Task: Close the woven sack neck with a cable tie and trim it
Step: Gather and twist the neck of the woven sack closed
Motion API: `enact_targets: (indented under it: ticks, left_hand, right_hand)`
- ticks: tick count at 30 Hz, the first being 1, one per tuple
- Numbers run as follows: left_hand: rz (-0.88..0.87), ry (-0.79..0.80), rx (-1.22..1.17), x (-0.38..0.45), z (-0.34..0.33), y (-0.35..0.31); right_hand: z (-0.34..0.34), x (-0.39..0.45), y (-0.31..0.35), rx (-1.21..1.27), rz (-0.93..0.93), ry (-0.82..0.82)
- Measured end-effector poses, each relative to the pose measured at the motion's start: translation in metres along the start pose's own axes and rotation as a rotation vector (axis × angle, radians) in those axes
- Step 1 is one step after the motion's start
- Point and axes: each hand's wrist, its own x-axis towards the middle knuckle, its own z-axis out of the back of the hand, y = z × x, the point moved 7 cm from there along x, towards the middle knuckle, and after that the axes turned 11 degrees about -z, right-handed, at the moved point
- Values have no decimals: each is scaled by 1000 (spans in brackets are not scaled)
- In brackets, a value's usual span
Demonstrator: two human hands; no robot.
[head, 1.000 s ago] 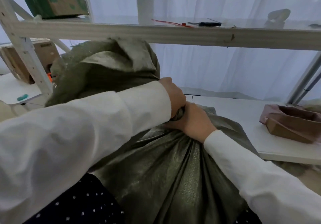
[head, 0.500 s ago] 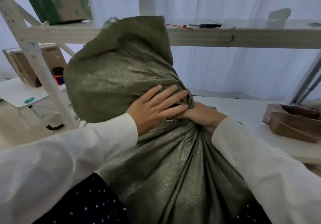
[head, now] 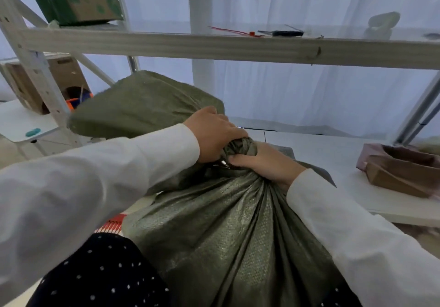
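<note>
The olive-green woven plastic sack [head: 214, 230] stood upright against the person's lap, its cloth drawn into tight pleats that ran up to a twisted neck [head: 240, 146]. Both hands were clenched on that neck. The left hand [head: 214, 132] clamped it from above and the near side, fingers curled over the twist. The right hand [head: 264, 161] gripped it from just below and behind, thumb pressed under the knot of cloth, so the two hands touched around it. Beyond the left hand, the loose top of the sack [head: 142, 106] flopped away to the left, lying folded over. A red cable tie [head: 234, 31] lay well apart on the pale wooden shelf [head: 166, 44] above, beside a dark-handled tool [head: 282, 33], neither of them touched.
</note>
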Motion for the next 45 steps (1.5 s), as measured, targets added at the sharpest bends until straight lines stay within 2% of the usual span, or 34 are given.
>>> enact_targets:
  ticks: [3, 6, 8, 11, 13, 15, 17, 20, 22, 26, 31, 33, 36, 39, 42, 45]
  left_hand:
    - [83, 128, -184, 4, 3, 6]
    - [144, 240, -289, 8, 5, 7]
    - [133, 318, -239, 11, 10, 2]
    - [105, 346, -94, 13, 22, -7]
    - [156, 276, -43, 4, 33, -9]
    - [257, 152, -38, -9, 43, -10]
    - [290, -28, 27, -23, 46, -20]
    - [170, -416, 186, -48, 41, -50]
    - [87, -473, 234, -60, 21, -66]
    - [138, -383, 230, -57, -2, -57]
    - [22, -322, 238, -43, 5, -19]
    - [67, -217, 112, -42, 4, 0]
    - [127, 31, -136, -39, -10, 15]
    - [125, 164, -357, -32, -13, 16]
    - [240, 295, -653, -26, -25, 24]
    - [301, 494, -839, -25, -42, 28]
  right_hand:
    - [-1, 2, -4, -213, -12, -142]
    - [-6, -1, 2, -381, 108, -263]
    - [-3, -7, 10, -372, 164, -358]
    - [-3, -12, 22, -357, 240, -464]
    - [-6, -10, 24, -355, 214, -440]
    - [-8, -7, 25, -308, 190, -322]
    - [-6, -3, 24, -238, 155, -226]
    - [-6, -3, 26, -209, 138, -158]
    - [-6, -6, 28, -156, 180, -155]
    - [-6, -6, 17, 90, 85, -64]
    - [-9, 1, 20, -37, 54, 6]
    - [-12, 4, 20, -137, 34, 42]
    - [-20, 2, 23, -214, 50, 93]
    - [-26, -4, 27, -314, 90, 102]
    - [-26, -10, 29, -390, 158, -15]
    - [-29, -22, 32, -583, 333, -266]
